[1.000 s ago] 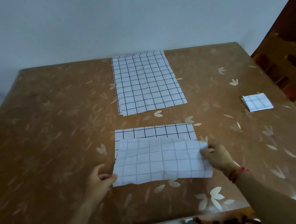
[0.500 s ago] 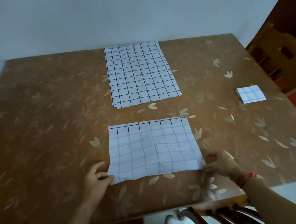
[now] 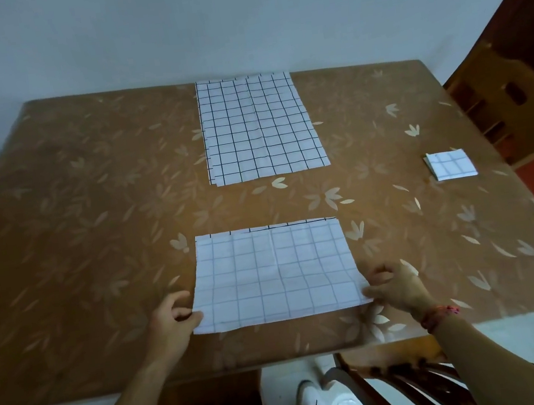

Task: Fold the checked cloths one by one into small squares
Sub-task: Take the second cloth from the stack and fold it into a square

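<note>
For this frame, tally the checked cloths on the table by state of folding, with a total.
Small folded square, at the right edge: 1
Cloth being folded, held at its near corners by left hand and right hand: 1
Waiting pile: layer count unclear
Total: 3 groups

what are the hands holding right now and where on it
Both hold the near checked cloth, folded in half on the table. The left hand pinches its near left corner, the right hand its near right corner.
</note>
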